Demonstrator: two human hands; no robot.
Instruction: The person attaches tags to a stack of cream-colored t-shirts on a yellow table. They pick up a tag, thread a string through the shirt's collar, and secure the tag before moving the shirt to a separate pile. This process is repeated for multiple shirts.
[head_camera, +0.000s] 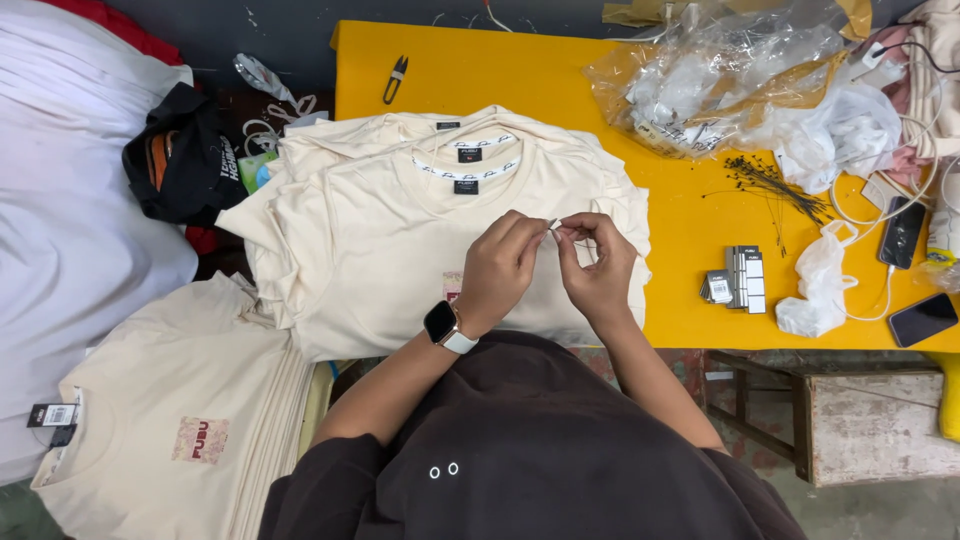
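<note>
At frame centre, the left hand (500, 268) and right hand (598, 268) pinch one small tag (556, 226) together above the cream shirt stack (400, 230) overhanging the yellow tabletop (560, 80)'s near-left edge.

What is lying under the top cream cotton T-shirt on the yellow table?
Under the top cream cotton T-shirt more folded cream shirts show at their collars and edges, resting on the yellow table. How many, and the tabletop beneath, stay covered.

Matt cotton shirts (400, 230), glossy table (560, 80)
</note>
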